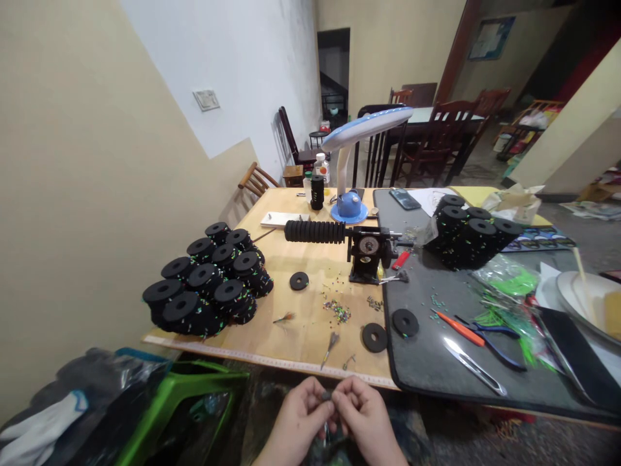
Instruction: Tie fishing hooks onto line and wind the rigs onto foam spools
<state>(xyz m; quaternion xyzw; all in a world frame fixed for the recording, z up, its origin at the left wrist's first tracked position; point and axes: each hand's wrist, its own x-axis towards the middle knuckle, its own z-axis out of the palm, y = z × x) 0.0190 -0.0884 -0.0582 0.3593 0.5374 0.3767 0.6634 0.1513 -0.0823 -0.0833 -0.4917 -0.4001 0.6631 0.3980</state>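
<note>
My left hand point(303, 414) and my right hand point(359, 414) meet just in front of the table's near edge. Both are closed in a pinch around a small dark piece point(326, 395), mostly hidden by the fingertips. Thin pale strands point(326, 430) hang beneath it. On the wood ahead lie a grey feather-like tuft on a stem point(331, 346), an orange-tipped tuft point(285, 318) and a little metal clip-like bit point(348, 362). Beyond them is a scatter of coloured beads point(338, 310). Two black foam rings, one on the wood point(374, 337) and one on the grey mat point(405, 322), lie to the right.
Stacked black foam spools point(198, 278) crowd the left side. A black winding machine point(367, 252) with a ridged foam roll point(315, 231) stands mid-table under a blue lamp point(349, 206). Pliers point(495, 343), tweezers point(475, 367) and an orange-handled tool point(458, 327) rest right. A green stool point(179, 395) stands lower left.
</note>
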